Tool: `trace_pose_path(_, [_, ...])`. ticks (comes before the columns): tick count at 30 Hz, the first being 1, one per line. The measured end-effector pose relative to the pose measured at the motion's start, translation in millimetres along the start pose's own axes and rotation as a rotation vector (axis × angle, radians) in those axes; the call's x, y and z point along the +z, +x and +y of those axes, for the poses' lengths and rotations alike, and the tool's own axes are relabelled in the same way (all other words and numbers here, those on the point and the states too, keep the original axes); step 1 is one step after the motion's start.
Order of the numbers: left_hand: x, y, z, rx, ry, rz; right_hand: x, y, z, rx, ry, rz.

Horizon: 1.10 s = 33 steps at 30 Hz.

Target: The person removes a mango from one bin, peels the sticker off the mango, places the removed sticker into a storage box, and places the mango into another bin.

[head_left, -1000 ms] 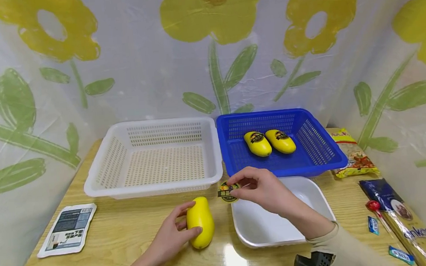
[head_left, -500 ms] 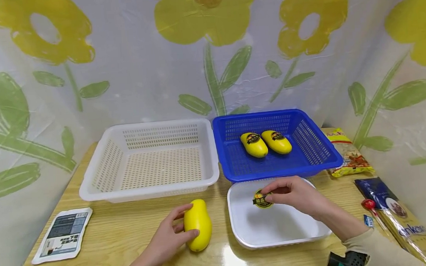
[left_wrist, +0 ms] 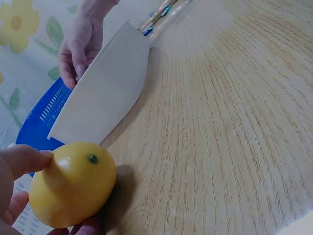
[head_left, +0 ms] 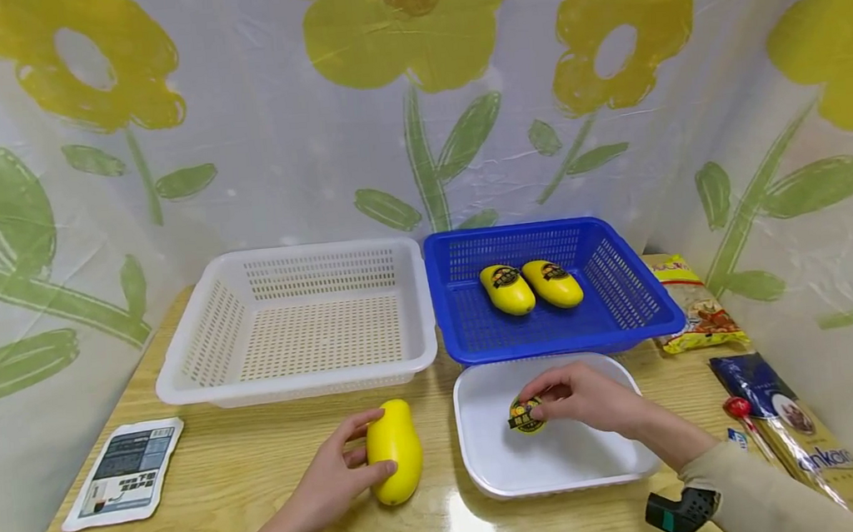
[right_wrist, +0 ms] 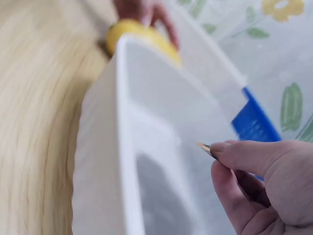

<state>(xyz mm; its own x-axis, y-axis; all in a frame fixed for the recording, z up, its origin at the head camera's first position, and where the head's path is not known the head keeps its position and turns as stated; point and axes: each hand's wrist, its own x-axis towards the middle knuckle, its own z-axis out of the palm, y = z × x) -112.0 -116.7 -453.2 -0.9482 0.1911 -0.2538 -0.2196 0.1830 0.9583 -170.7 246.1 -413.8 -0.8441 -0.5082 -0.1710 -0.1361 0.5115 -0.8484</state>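
My left hand grips a smooth yellow mango that lies lengthwise on the table, thumb on one side and fingers on the other. In the left wrist view a small green stem nub shows on the mango. Between thumb and forefinger my right hand pinches a round black-and-gold label with a banner across it. It hangs over the inside of a white tub; edge-on, the label looks thin in the right wrist view. Two more mangoes bearing similar labels lie in a blue basket.
A white perforated basket stands at the back left, beside the blue one. Left of my hand lies a flat printed pouch. Along the right edge are a yellow snack bag, a long dark-and-gold packet and a red lollipop.
My right hand has carried the label from between the mango and the tub rightward and over the tub, then slightly lower. My left hand has kept its grip on the mango.
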Motion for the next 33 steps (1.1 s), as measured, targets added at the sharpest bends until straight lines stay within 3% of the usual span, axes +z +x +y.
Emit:
trace_pose_path(10, [-2.0, -3.3, 2.0, -0.009, 0.005, 0.003, 9, 21, 12, -0.031, -0.104, -0.063])
trace_pose_path(28, [-2.5, -2.1, 2.9, -0.013, 0.028, -0.033, 23, 41, 18, 0.004, -0.071, -0.080])
trace_pose_path(33, [-2.4, -2.5, 3.6, -0.018, 0.023, -0.031, 24, 43, 21, -0.021, -0.066, -0.080])
